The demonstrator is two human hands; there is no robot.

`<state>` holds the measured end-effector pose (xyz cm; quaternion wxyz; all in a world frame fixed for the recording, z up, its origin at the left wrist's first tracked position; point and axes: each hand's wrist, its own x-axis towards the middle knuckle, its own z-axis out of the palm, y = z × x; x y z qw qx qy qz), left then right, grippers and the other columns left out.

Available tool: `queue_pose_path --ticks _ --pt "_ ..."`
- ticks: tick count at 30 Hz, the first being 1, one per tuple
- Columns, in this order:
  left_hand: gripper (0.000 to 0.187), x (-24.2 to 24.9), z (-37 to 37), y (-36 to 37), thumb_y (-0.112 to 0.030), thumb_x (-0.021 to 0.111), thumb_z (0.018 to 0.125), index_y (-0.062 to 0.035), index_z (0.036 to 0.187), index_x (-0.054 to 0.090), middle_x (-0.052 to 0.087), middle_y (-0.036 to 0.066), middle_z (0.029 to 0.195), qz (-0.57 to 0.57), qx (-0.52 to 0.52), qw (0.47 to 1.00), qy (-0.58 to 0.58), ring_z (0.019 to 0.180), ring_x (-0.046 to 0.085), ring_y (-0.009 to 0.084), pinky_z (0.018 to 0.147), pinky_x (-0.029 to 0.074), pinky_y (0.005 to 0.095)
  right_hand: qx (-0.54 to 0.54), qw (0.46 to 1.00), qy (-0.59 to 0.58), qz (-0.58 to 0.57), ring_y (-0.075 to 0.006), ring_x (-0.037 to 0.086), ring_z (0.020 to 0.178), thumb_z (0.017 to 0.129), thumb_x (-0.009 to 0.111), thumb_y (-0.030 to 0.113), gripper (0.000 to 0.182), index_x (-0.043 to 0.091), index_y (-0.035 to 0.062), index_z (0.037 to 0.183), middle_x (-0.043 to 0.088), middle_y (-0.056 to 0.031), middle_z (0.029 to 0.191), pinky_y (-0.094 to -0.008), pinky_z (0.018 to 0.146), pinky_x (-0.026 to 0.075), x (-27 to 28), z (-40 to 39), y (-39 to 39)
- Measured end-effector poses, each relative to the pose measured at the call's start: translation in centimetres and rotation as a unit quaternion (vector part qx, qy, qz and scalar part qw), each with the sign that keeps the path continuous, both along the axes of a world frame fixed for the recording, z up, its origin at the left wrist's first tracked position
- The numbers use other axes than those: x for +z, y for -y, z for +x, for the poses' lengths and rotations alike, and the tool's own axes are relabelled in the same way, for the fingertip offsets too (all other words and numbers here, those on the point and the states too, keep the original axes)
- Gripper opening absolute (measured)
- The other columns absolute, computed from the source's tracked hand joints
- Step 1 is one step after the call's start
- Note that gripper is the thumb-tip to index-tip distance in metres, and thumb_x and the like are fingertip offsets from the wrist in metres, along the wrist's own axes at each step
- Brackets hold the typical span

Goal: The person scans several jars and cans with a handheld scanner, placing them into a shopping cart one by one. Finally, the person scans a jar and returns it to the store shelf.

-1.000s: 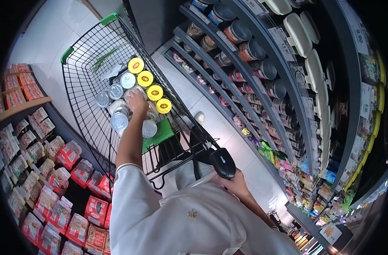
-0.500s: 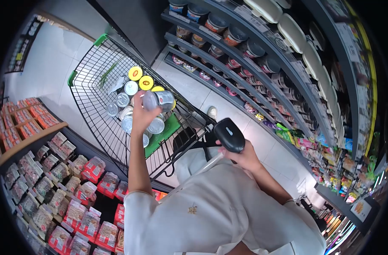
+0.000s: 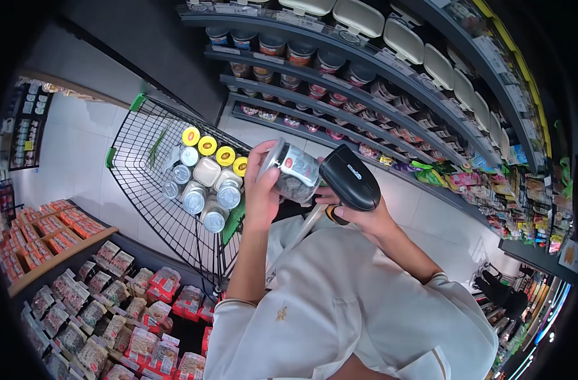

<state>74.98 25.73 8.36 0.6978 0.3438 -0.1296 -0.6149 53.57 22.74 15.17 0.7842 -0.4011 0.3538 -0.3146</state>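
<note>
A clear plastic jar with a label and dark contents lies tilted in my left hand, fingers wrapped round its lid end. My right hand grips a black barcode scanner, whose head is right beside the jar's base. Below and to the left stands a wire shopping cart with green corner pieces. Inside it are several jars with yellow lids and several cans with silver tops. A green strip shows at the cart's near end.
Curved shelves with tubs and packets run along the right. At lower left, a display holds bagged goods in red and clear packs. Orange packets fill wooden bins farther left. A dark panel stands behind the cart.
My left hand has lifted the jar out from over the cart and brought it right, up to the scanner. The scanner stays in my right hand, and the view has shifted.
</note>
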Motion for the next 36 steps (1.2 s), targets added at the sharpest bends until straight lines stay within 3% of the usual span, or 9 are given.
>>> queue_pose_path --ticks 5,9,13,23,24,28,32,35,36 --pt "0.052 2.9 -3.2 0.3 -0.023 0.070 0.093 -0.0028 0.136 0.050 0.056 0.009 0.124 0.114 -0.043 0.983 0.136 0.112 0.058 0.0180 0.096 0.048 0.0293 -0.027 1.000 -0.007 0.004 -0.0318 0.068 0.112 0.080 0.072 -0.006 0.065 0.051 0.0000 0.141 0.066 -0.0182 0.126 -0.0478 0.098 0.056 -0.3 -2.7 -0.4" --pt "0.068 5.3 -4.2 0.3 -0.005 0.068 0.085 -0.0022 0.148 0.044 0.052 0.015 0.140 -0.004 -0.083 0.987 0.138 0.129 0.052 0.0225 0.111 0.038 0.0340 -0.032 0.998 0.031 0.048 -0.0311 0.065 0.115 0.076 0.074 -0.001 0.078 0.044 0.0024 0.148 0.054 -0.0148 0.141 -0.0504 0.098 0.055 -0.7 -5.6 0.3" --pt "0.081 6.6 -6.6 0.9 -0.002 0.071 0.080 -0.0008 0.153 0.037 0.052 0.015 0.142 -0.043 -0.144 0.978 0.142 0.133 0.050 0.0232 0.115 0.034 0.0362 -0.065 0.984 0.129 0.103 -0.0333 0.065 0.114 0.078 0.071 0.005 0.069 0.048 -0.0002 0.142 0.055 -0.0162 0.139 -0.0486 0.095 0.057 1.1 -8.0 0.8" --pt "0.088 6.2 -14.8 2.0 -0.015 0.083 0.076 -0.0042 0.150 0.037 0.055 0.015 0.136 -0.055 -0.129 0.988 -0.068 0.123 0.058 0.0246 0.107 0.050 0.0404 -0.073 0.972 0.213 0.061 -0.0359 0.062 0.122 0.082 0.065 -0.005 0.069 0.044 0.0016 0.147 0.053 -0.0173 0.144 -0.0517 0.100 0.054 0.6 -13.7 -0.6" --pt "0.084 5.8 -15.8 1.9 -0.022 0.079 0.079 -0.0038 0.150 0.038 0.056 0.018 0.135 -0.052 -0.110 0.992 -0.045 0.124 0.058 0.0282 0.107 0.049 0.0427 -0.080 0.981 0.171 0.034 -0.0376 0.062 0.121 0.077 0.071 0.002 0.078 0.042 0.0016 0.150 0.049 -0.0200 0.148 -0.0549 0.100 0.052 0.4 -13.9 -1.0" --pt "0.084 4.9 -17.2 1.4 -0.044 0.068 0.083 0.0000 0.149 0.040 0.057 0.025 0.134 -0.048 -0.107 0.986 -0.116 0.124 0.058 0.0385 0.108 0.049 0.0495 -0.070 0.980 0.184 0.024 -0.0311 0.067 0.113 0.079 0.070 -0.004 0.069 0.047 -0.0029 0.143 0.063 -0.0192 0.132 -0.0443 0.098 0.055 1.8 -16.1 -1.1" --pt "0.112 3.7 -16.8 0.8 -0.067 0.074 0.073 0.0019 0.151 0.033 0.059 0.020 0.119 -0.077 -0.152 0.953 -0.249 0.102 0.063 0.0323 0.088 0.054 0.0431 0.070 0.995 0.038 -0.061 -0.0213 0.071 0.095 0.076 0.075 0.000 0.054 0.061 -0.0028 0.128 0.074 -0.0148 0.110 -0.0351 0.084 0.055 3.7 -21.1 0.2" --pt "0.115 2.8 -17.0 0.6 -0.071 0.075 0.071 0.0024 0.150 0.034 0.059 0.019 0.116 -0.163 -0.222 0.920 -0.279 0.101 0.063 0.0317 0.089 0.054 0.0430 0.172 0.909 -0.112 -0.362 -0.0240 0.069 0.075 0.069 0.083 0.012 0.050 0.065 -0.0035 0.113 0.073 -0.0154 0.095 -0.0354 0.072 0.054 4.3 -24.3 1.5" --pt "0.118 2.8 -17.1 0.5 -0.073 0.075 0.069 0.0026 0.149 0.035 0.059 0.018 0.112 -0.166 -0.235 0.919 -0.271 0.100 0.059 0.0293 0.087 0.052 0.0402 0.209 0.899 -0.132 -0.361 -0.0246 0.069 0.077 0.068 0.083 0.013 0.049 0.066 -0.0034 0.111 0.073 -0.0152 0.094 -0.0359 0.073 0.053 5.1 -24.7 1.8"
